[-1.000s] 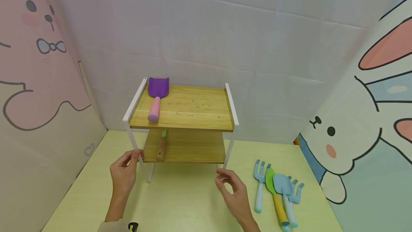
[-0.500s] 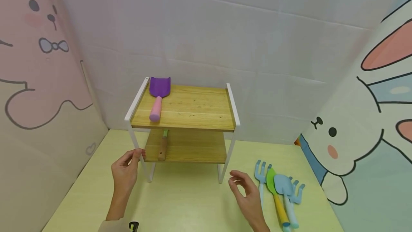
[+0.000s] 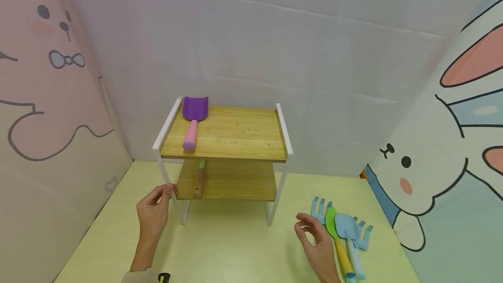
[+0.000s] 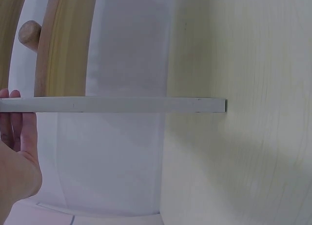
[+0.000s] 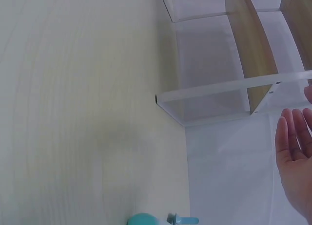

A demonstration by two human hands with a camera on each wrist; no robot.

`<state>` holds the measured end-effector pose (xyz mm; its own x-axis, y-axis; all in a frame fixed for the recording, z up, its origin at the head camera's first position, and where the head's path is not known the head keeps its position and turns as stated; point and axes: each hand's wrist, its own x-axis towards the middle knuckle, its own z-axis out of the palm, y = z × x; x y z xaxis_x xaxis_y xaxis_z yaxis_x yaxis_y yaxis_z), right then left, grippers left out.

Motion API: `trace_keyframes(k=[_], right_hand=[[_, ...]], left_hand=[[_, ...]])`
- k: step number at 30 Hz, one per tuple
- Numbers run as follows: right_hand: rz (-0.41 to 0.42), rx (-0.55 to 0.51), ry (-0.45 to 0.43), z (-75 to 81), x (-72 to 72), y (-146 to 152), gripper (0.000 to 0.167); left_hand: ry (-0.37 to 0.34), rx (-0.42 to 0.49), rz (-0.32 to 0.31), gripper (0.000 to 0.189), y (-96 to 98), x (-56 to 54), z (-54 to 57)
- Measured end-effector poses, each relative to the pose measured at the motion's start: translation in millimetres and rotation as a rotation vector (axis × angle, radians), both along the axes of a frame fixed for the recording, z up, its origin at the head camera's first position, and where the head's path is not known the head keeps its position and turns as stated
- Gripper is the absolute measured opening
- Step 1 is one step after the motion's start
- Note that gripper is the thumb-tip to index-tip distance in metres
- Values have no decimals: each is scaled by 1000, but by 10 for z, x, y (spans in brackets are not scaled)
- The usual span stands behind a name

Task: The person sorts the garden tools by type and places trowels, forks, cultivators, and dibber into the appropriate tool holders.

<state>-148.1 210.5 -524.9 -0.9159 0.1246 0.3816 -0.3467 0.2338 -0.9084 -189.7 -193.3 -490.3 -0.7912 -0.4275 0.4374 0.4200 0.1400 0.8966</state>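
Note:
A two-tier shelf rack (image 3: pixel 224 150) with wooden boards and a white metal frame stands on the table. My left hand (image 3: pixel 153 208) pinches its left front leg (image 4: pixel 122 104), fingertips showing past the leg in the left wrist view. To the right of the rack, my right hand (image 3: pixel 316 243) hovers with loosely curved fingers and holds nothing. A toy shovel with a purple blade (image 3: pixel 195 108) and pink handle lies on the top board's left side. On the lower board lies a tool with a brown wooden handle (image 3: pixel 199 182); the upper board hides its far end.
Right of my right hand lie a light blue hand fork (image 3: pixel 318 210), a green trowel with a yellow handle (image 3: pixel 342 257), a light blue shovel (image 3: pixel 346 226) and another blue fork (image 3: pixel 364 240), partly overlapping. A white sheet (image 3: pixel 243 47) hangs behind the rack.
My right hand has moved right, away from the rack's right front leg and toward the garden tools. The left hand keeps its grip on the left leg.

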Motion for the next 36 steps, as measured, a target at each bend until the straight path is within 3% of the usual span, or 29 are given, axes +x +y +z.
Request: trace_keyframes(k=[3,10,18,36], right_hand=[[-39,13,-14,-38,19,80,28],[-68,44,51,-180,42,274,32],[-121,53,63,-207,65,476,33],[-379,215,-267,-272,162,890,30]], left_hand=[[4,-6,-2,17,-2,-8,-10],[-21,-22,25,19,-11,-11,-27],[-6,10,17,16,9,-6,-13],[11,-46,25,16,-1,-8,-19]])
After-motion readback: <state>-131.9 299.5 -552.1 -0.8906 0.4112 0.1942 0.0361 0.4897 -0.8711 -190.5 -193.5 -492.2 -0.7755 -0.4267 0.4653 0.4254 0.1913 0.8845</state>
